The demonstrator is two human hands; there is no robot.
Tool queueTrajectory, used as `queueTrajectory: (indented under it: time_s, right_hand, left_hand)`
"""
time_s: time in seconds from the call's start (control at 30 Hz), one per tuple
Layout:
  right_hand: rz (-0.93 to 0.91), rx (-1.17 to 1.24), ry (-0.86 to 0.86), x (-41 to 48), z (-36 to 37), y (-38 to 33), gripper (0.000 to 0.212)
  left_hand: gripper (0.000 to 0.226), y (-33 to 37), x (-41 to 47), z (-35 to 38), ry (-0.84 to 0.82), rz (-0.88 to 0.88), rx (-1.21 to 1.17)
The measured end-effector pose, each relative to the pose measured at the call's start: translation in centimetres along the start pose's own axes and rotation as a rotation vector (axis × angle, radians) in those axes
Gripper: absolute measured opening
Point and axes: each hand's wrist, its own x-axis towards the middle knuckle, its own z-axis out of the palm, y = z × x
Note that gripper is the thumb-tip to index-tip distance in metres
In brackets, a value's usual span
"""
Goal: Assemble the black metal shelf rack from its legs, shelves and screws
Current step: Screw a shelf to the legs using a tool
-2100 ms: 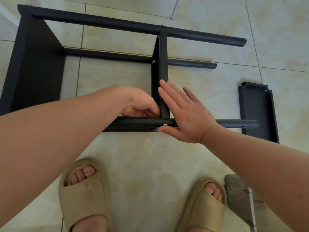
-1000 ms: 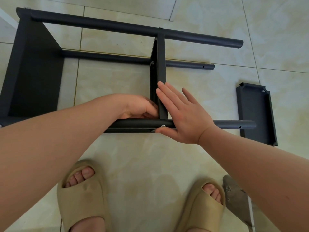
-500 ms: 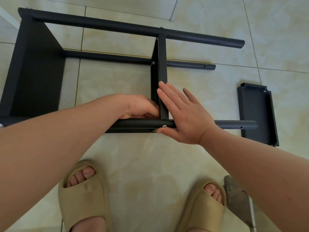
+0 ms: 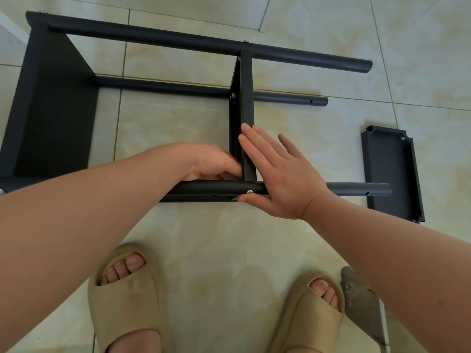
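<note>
Lying on beige floor tiles [image 4: 216,250]: rack [image 4: 178,42], possibly bag [image 4: 356,299].

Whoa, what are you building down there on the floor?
A person is putting together a black metal rack, which lies on its side on the tiled floor. The right hand presses flat, fingers straight, against the middle shelf, its thumb beside a screw in the nearest leg. The left hand is tucked into the corner where that shelf meets the leg, fingers curled; what it holds is hidden. One loose shelf lies on the floor to the right, not yet fitted.
</note>
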Motion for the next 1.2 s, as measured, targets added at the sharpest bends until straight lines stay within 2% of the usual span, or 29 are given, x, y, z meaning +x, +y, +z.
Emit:
queueTrajectory:
  time_s: [0.17, 0.23, 0.4, 0.6, 0.77, 0.93, 1.03, 1.2]
  right_hand:
    - [0.000, -0.002, -0.004, 0.03, -0.03, -0.02, 0.099]
    - [0.001, -0.004, -0.006, 0.02, -0.06, -0.02, 0.099]
    - [-0.001, 0.006, 0.003, -0.02, -0.07, -0.07, 0.099]
    - [-0.001, -0.004, 0.002, 0.02, -0.04, -0.03, 0.099]
    - [-0.001, -0.007, 0.006, 0.03, 0.04, 0.02, 0.099]
    - [-0.003, -0.005, 0.009, 0.00, 0.04, -0.03, 0.099]
    - [-0.002, -0.005, 0.013, -0.03, 0.03, -0.03, 0.099]
    - [-0.001, -0.004, 0.006, 0.02, 0.06, -0.04, 0.099]
  left_hand:
    - [0.025, -0.18, 0.06, -0.29, -0.055, 0.000, -0.109]
    - [0.021, -0.07, 0.00, -0.32, -0.062, -0.039, -0.126]
    - [0.016, 0.30, -0.09, 0.13, 0.004, -0.064, 0.050]
    - [0.011, 0.02, -0.03, -0.08, -0.013, 0.033, -0.011]
    - [0.016, -0.20, 0.08, -0.15, -0.049, 0.028, -0.074]
    - [0.013, 0.01, 0.04, -0.13, -0.022, 0.000, 0.037]
    - [0.011, -0.16, 0.11, -0.14, -0.012, 0.018, 0.016]
    - [0.028, -0.42, 0.28, -0.43, -0.069, 0.007, -0.082]
